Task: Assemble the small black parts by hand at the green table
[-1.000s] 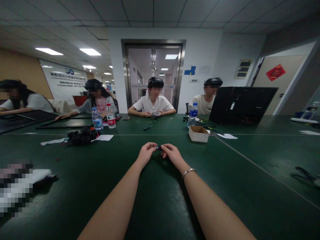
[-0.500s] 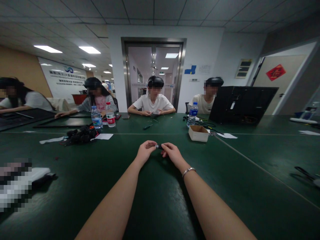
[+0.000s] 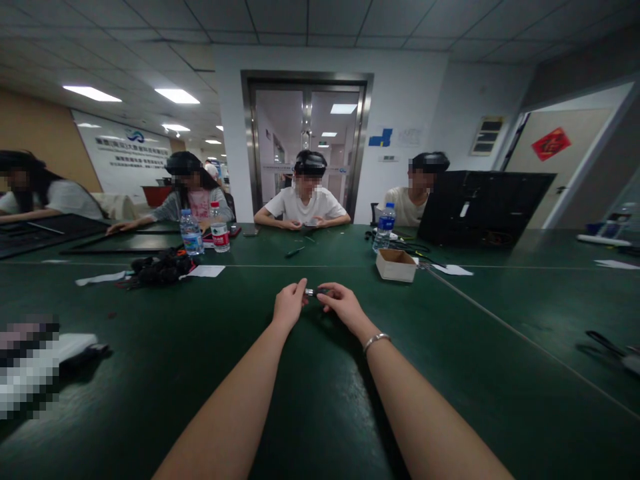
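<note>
Between my hands, above the green table, is a small slim object (image 3: 311,292) with a silver part on the left and a black part on the right; its exact kind is too small to make out. My left hand (image 3: 289,307) is closed at the silver end, thumb pointing up. The black end is pinched between the thumb and fingers of my right hand (image 3: 344,305), which has a silver bracelet (image 3: 376,341) at its wrist. Fingers cover both ends of the object.
Beyond my hands on the green table (image 3: 320,413) lie a screwdriver (image 3: 295,252), an open cardboard box (image 3: 396,265), bottles (image 3: 220,230) and a bundle of black cables (image 3: 160,268). A large black monitor (image 3: 485,208) stands at right. Several people sit across and to the left.
My left hand has shifted its grip: the fingers have curled in and the thumb now points up. More of the silver part shows. The right hand stays on the black end.
</note>
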Motion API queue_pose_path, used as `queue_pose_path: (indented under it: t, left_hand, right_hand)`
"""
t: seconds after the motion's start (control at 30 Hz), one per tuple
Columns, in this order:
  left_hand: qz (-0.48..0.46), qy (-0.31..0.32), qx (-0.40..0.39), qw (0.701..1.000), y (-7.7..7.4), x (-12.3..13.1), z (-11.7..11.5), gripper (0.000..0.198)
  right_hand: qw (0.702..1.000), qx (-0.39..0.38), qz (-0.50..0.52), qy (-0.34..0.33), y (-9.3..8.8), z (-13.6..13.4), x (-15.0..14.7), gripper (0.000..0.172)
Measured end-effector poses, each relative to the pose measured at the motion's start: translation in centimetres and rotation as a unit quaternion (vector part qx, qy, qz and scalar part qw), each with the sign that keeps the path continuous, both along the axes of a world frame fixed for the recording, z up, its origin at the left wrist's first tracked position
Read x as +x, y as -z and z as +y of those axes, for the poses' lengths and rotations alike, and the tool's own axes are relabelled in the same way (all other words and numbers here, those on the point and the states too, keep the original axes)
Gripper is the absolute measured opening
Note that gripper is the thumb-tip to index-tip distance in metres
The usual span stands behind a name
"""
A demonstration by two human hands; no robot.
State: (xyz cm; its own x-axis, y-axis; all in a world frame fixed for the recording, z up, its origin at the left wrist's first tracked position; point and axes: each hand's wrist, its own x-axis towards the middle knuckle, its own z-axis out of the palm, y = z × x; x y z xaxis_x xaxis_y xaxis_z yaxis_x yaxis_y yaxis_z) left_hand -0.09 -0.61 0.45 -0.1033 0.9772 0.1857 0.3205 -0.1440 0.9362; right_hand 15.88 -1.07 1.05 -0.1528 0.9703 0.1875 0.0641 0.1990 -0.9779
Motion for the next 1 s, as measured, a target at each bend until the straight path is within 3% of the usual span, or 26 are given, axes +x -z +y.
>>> queue_pose_path:
  t: [0.17, 0.27, 0.67, 0.87, 1.0]
  left_hand:
    - [-0.077, 0.067, 0.023, 0.995, -0.1, 0.4, -0.1, 0.031]
    - [-0.074, 0.09, 0.025, 0.993, -0.3, 0.3, -0.2, 0.028]
    - [0.12, -0.012, 0.003, 0.993, -0.3, 0.8, -0.7, 0.057]
    - [-0.017, 0.068, 0.065, 0.995, 0.6, 0.7, 0.1, 0.023]
    - [-0.051, 0.095, 0.078, 0.991, 0.9, 0.5, 0.5, 0.018]
  right_hand:
    - [1.0, 0.014, -0.002, 0.014, 0.0, 0.0, 0.0, 0.035]
    - [1.0, 0.019, -0.004, 0.018, 0.1, 0.1, 0.0, 0.034]
    - [1.0, 0.02, 0.01, -0.001, 0.5, 0.3, 0.1, 0.034]
    - [1.0, 0.016, 0.015, 0.017, 0.4, 0.3, 0.2, 0.033]
    - [0.999, 0.017, 0.018, 0.021, 0.4, 0.3, 0.2, 0.033]
